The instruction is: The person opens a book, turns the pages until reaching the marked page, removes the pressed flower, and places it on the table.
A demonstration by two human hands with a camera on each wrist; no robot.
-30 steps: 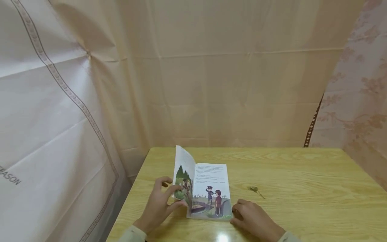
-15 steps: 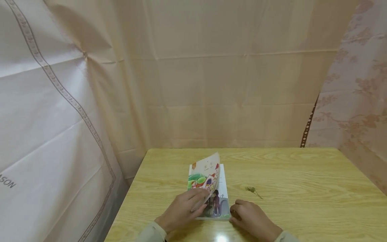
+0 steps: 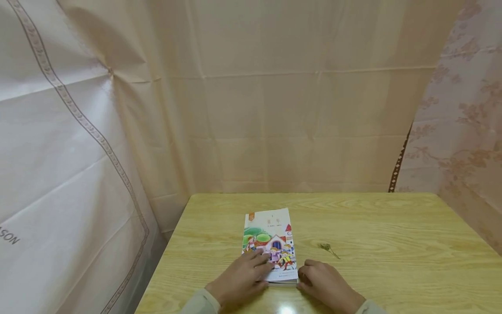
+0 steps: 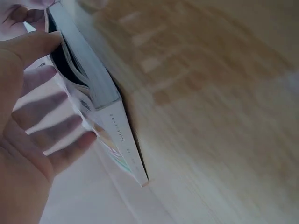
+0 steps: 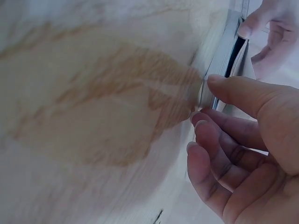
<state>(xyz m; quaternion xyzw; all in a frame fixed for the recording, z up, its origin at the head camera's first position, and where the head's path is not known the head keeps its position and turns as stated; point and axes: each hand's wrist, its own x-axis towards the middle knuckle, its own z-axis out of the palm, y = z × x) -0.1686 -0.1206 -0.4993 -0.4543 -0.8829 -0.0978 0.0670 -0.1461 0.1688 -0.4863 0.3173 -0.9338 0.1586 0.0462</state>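
Observation:
A paperback book (image 3: 270,224) with a colourful cartoon cover lies cover up near the table's front edge. My left hand (image 3: 240,277) rests on the lower left of the cover, its fingers laid out fairly straight. In the left wrist view, the left thumb (image 4: 39,46) is at the bottom edge, where a dark gap shows between raised cover and pages. At the lower right corner, my right hand (image 3: 328,284) has its fingers curled. The right wrist view shows its thumb (image 5: 233,88) and index finger pinching that corner of the book.
A small dried sprig (image 3: 325,247) lies on the wooden table (image 3: 392,244), right of the book. Beige cloth (image 3: 294,109) hangs behind the table, with a pale printed sheet (image 3: 59,152) at the left and a floral one (image 3: 470,122) at the right.
The book was open at an illustrated page. My left hand has swung the front part over to the right, so the cover now lies on top. The right hand has stayed at the corner.

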